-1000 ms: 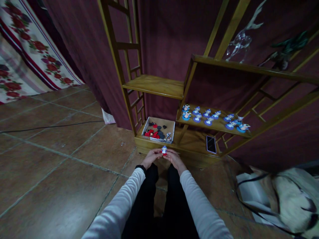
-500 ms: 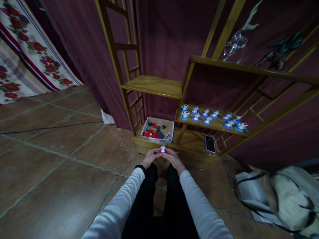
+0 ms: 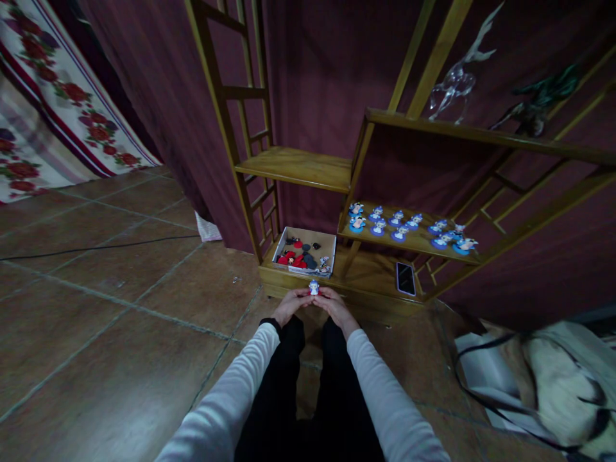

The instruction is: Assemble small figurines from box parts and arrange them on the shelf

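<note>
Between my fingers is a small white and blue-purple figurine (image 3: 314, 287) on a red base, held upright in front of the low shelf. My left hand (image 3: 290, 304) grips it from the left, and my right hand (image 3: 337, 305) from the right, both with fingers closed at the base. Just beyond my hands stands a shallow cardboard box (image 3: 283, 263) with red and dark grey round pieces and small figures in it. On the shelf board (image 3: 414, 247) to the right, several similar figurines (image 3: 378, 226) stand on blue and purple bases.
A phone (image 3: 405, 278) lies on the bottom board. Higher up stand a clear deer ornament (image 3: 452, 90) and a dark green ornament (image 3: 534, 106). Bags (image 3: 553, 378) sit on the floor at right. A black cable (image 3: 106, 246) crosses the tiles at left.
The figurine has shifted very slightly to the left between my fingers. Both hands keep their hold, and the box and shelf figurines stay as they were.
</note>
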`<state>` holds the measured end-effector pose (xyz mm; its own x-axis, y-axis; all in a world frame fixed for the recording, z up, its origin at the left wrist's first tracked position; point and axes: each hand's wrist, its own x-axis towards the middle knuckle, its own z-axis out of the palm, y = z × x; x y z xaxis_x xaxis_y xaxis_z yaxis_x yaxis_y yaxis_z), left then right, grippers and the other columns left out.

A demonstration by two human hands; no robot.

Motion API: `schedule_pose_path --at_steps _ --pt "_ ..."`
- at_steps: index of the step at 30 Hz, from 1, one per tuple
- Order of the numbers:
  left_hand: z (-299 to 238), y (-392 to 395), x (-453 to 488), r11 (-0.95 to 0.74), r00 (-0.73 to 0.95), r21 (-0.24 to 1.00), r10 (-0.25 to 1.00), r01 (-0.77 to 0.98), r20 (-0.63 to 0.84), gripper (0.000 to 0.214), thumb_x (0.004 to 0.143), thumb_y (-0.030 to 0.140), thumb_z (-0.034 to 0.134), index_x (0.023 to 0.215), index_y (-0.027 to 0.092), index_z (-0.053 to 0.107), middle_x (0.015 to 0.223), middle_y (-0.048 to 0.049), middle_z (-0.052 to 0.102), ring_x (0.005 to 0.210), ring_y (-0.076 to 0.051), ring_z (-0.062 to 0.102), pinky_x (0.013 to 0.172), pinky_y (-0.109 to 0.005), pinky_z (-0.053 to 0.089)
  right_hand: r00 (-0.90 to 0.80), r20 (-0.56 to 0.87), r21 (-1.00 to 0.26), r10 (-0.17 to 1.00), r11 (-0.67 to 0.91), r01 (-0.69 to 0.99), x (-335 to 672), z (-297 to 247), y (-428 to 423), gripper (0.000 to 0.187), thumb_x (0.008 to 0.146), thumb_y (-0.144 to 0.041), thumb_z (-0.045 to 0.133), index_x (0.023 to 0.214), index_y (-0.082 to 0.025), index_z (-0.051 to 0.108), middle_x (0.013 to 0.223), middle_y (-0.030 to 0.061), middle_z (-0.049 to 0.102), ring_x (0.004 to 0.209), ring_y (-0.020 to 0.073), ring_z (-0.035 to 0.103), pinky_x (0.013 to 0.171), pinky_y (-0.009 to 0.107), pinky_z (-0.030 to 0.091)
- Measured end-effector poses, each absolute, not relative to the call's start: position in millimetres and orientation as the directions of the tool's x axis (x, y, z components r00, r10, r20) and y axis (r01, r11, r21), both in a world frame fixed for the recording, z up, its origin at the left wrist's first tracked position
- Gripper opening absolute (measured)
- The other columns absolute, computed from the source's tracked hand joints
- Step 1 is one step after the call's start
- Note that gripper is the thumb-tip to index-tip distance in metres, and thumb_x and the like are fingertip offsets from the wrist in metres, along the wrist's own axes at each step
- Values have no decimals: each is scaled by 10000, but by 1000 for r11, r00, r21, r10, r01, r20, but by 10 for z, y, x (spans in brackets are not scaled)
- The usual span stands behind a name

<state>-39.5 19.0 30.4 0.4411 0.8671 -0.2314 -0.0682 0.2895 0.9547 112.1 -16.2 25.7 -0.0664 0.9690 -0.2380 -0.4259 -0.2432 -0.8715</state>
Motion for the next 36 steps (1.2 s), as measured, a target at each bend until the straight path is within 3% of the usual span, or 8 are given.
schedule_pose_path --at_steps 9,21,36 --pt "272 217 -378 254 353 964 911 -75 -212 384 499 297 766 816 122 636 616 -5 609 541 -90 516 562 -220 386 -90 -236 -852 968 -251 -461 1116 232 -144 428 520 -259 740 923 -178 622 926 58 665 887 205 615 854 384 455" --pt "254 210 -366 305 336 947 907 -103 -255 360 535 209 730 866 134 609 635 -2 606 552 -91 547 544 -210 392 -44 -226 -850 973 -219 -480 1075 219 -159 394 559 -223 698 939 -184 604 930 52 656 872 200 618 853 390 460" --pt "213 233 -351 303 330 949 908 -94 -257 348 540 219 732 851 122 610 587 13 591 498 -72 524 501 -189 384 -17 -241 -865 970 -223 -450 1052 153 -128 455 530 -245 730 958 -189 586 929 54 643 836 193 616 816 382 470"
